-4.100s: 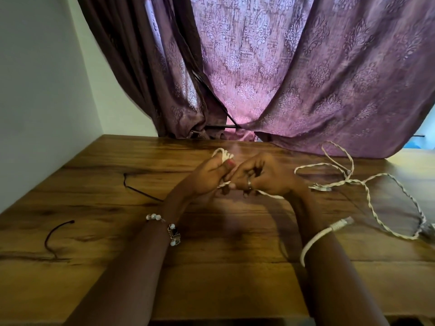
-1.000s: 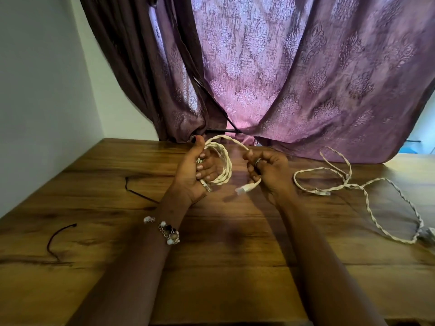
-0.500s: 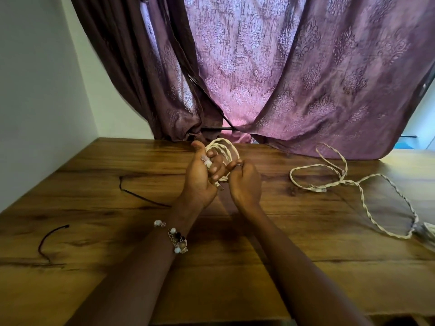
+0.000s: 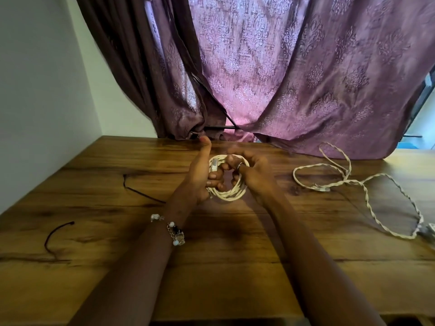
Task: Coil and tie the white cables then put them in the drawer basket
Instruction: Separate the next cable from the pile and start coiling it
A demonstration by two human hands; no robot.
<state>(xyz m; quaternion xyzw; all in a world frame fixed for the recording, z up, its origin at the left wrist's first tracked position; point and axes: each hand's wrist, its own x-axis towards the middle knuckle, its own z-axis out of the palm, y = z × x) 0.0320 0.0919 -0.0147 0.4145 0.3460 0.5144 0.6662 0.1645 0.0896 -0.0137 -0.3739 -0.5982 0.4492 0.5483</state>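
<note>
Near the centre of the frame, both hands hold a coiled white cable (image 4: 227, 192) just above the wooden surface (image 4: 235, 267). The left hand (image 4: 200, 175) has its fingers curled through the coil from the left side, gripping the loops, with the thumb standing straight up; a clear plug end of the cable lies against its fingers. The right hand (image 4: 253, 171), wearing a ring, has its fingers curled round the right side of the coil, so each grip is closed on the cable. The lower arc of the coil hangs free between the two wrists. A beaded bracelet (image 4: 173, 230) sits on the left wrist.

At the right of the frame a second white cable (image 4: 367, 191), twisted and uncoiled, lies in loose loops on the surface, well apart from the hands. Two thin dark ties lie to the left: one (image 4: 141, 192) near the left forearm, another (image 4: 55, 234) toward the lower left edge. A purple patterned curtain (image 4: 294, 78) hangs behind the surface
</note>
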